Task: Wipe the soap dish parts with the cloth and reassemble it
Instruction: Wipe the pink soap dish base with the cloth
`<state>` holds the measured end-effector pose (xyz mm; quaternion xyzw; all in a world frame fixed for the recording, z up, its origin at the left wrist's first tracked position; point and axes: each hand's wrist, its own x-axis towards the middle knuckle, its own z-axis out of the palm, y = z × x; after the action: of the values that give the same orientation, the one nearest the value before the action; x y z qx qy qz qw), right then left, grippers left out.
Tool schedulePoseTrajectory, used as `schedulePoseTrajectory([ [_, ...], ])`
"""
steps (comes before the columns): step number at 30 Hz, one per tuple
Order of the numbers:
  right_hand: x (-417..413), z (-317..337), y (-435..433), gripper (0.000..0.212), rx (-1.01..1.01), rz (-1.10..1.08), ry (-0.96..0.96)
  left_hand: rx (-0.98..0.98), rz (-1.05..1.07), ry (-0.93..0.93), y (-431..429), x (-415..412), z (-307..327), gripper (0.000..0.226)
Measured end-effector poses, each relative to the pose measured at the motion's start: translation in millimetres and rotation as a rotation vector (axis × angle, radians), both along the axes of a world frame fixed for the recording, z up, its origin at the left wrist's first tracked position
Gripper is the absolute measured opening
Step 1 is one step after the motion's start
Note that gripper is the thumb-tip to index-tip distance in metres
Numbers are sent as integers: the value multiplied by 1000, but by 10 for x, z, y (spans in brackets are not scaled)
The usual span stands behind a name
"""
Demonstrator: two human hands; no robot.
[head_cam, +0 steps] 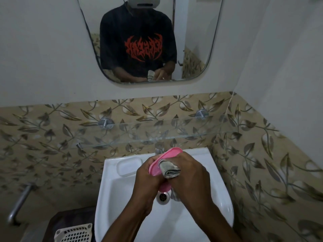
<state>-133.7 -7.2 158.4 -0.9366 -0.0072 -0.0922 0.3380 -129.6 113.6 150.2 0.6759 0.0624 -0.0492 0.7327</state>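
A pink soap dish part (168,155) is held tilted on edge over the white sink (122,198), with my left hand (148,179) gripping its lower left end. My right hand (190,173) holds a folded grey cloth (170,169) and presses it against the pink part's inner side. Another piece of pink plastic (163,186) shows below, between my two hands; I cannot tell whether it is a separate part. Both hands are close together above the drain (163,197).
A white soap recess (128,166) is moulded into the sink's left ledge. A chrome tap (159,148) stands behind the hands. A glass shelf (157,133) and a mirror (148,41) are on the wall above. A white perforated basket (74,233) sits at the lower left.
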Motion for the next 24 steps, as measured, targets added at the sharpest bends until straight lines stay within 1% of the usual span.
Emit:
schedulePoseTrajectory([
  [1, 9, 34, -15, 16, -22, 4, -26, 12, -11, -8, 22, 5, 5, 35],
  [2, 19, 67, -68, 10, -58, -39, -92, 28, -26, -15, 45, 7, -1, 39],
  [3, 27, 100, -138, 10, -84, -109, -143, 47, -41, -18, 68, 5, -11, 44],
  [5, 56, 132, -280, 17, -62, -238, -168, 70, -69, -25, 90, 3, -20, 47],
  [6, 65, 128, -311, 17, -46, -265, -182, 81, -74, -30, 92, 8, -27, 45],
  [7, 76, 112, -262, 13, -55, -250, -184, 89, -77, -36, 91, 12, -20, 44],
  [8, 75, 73, -194, 7, -70, -187, -176, 91, -80, -41, 92, 22, -14, 42],
  [10, 71, -19, -28, 12, -10, -37, -37, 85, -87, -39, 107, 45, -16, 39],
  [11, 58, -42, 4, 14, 15, 5, 26, 85, -94, -38, 117, 48, -10, 38],
  [13, 71, -35, -102, 11, -55, -22, -60, 97, -110, -45, 133, 54, -13, 39],
  [15, 97, -10, -272, 25, -110, -128, -105, 132, -124, -41, 143, 52, -28, 40],
  [16, 92, 12, -343, 31, -105, -166, -119, 149, -131, -40, 141, 57, -36, 39],
  [17, 106, 22, -337, 29, -83, -189, -126, 162, -139, -43, 136, 55, -34, 39],
  [18, 88, 39, -313, 21, -65, -200, -134, 172, -145, -49, 132, 58, -33, 38],
  [20, 37, 94, -191, 9, -48, -124, -137, 174, -146, -64, 129, 79, -32, 37],
  [22, -32, 123, -73, 10, -7, 2, -102, 156, -139, -69, 135, 84, -19, 36],
  [23, -19, 122, -60, 11, 0, 21, -79, 154, -141, -71, 137, 91, -18, 37],
  [24, 22, 98, -100, 15, -12, -10, -76, 163, -148, -71, 142, 100, -26, 37],
])
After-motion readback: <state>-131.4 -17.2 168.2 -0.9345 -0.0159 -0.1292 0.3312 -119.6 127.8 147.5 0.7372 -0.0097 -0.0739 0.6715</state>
